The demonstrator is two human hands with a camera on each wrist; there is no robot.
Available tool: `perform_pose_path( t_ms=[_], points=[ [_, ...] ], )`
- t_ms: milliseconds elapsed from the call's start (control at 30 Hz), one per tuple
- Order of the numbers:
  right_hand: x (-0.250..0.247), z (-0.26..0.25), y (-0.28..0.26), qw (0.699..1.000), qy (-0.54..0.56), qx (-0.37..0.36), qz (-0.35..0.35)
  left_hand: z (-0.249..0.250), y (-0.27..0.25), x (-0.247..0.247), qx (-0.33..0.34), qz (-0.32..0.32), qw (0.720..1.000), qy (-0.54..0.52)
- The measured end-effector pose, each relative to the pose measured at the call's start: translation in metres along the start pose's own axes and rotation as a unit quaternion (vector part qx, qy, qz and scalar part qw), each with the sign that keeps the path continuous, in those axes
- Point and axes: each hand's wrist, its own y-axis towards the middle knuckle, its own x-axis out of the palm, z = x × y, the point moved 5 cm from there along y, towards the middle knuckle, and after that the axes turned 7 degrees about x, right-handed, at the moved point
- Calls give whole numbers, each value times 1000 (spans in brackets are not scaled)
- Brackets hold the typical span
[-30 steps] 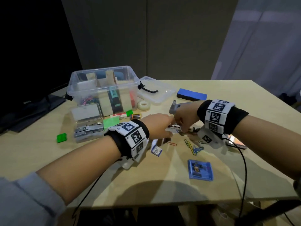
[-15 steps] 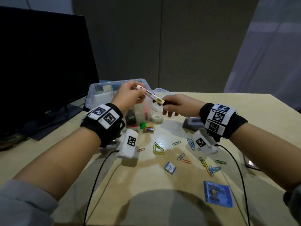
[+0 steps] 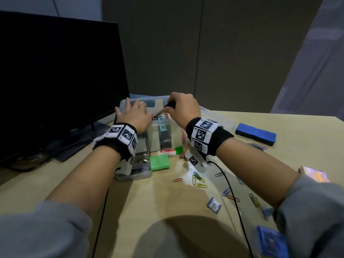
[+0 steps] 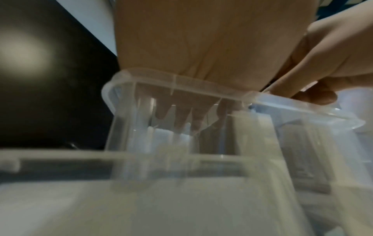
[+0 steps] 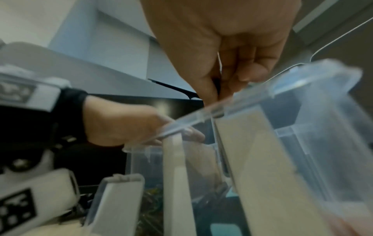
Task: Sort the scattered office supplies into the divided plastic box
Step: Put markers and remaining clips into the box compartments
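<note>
Desk: left hand flat on box; right hand pinching blurred pen.

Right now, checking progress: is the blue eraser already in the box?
No, the blue eraser lies on the table, right of the box.

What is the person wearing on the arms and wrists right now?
Both forearms are bare, with grey sleeves pushed up. The left hand and right hand are bare. Each wrist carries a black band ringed with white blocks printed with black square markers, a white camera unit slung beneath, and a thin black cable trailing back.
</note>
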Motion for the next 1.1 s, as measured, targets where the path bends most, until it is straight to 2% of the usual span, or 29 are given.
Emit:
perform_pose_path(
  t_ms=[133, 233, 333, 400, 533, 633, 700, 800, 867, 900, 967, 1033, 1100],
  points=[
    [15, -12, 3, 997, -54, -45, 20, -1, 2, 2, 6, 4, 1000, 4],
    [27, -11, 2, 996, -80, -35, -28, -2, 2, 2, 2, 9, 1000, 12],
    [29, -8, -3, 989, -103, -58, -84, -3, 2, 3, -1, 11, 1000, 18],
    [18, -5, -8, 985, -108, -68, -117, -3, 3, 3, -2, 12, 1000, 14],
    [-21, 15, -14, 976, -166, -73, -121, -3, 1, 1, 2, 33, 999, -8],
    [-47, 40, -24, 976, -163, -54, -131, 4, -4, -5, 14, 69, 997, -15],
    [-58, 54, -31, 974, -169, -32, -151, 14, -10, -11, 40, 89, 995, -3],
    [-62, 71, -44, 954, -224, 6, -200, 42, -28, -14, 95, 81, 992, -20],
    [-61, 81, -55, 921, -290, 24, -258, 71, -50, -14, 158, 66, 985, -10],
    [-61, 86, -63, 895, -328, 31, -300, 86, -64, -11, 200, 47, 979, 4],
    [-60, 97, -80, 825, -392, 48, -404, 116, -94, 2, 294, -16, 955, 32],
    [-61, 114, -99, 743, -436, 87, -501, 139, -126, 21, 375, -111, 919, 54],
    [-62, 130, -115, 681, -474, 117, -545, 153, -154, 42, 421, -211, 879, 73]
  ],
)
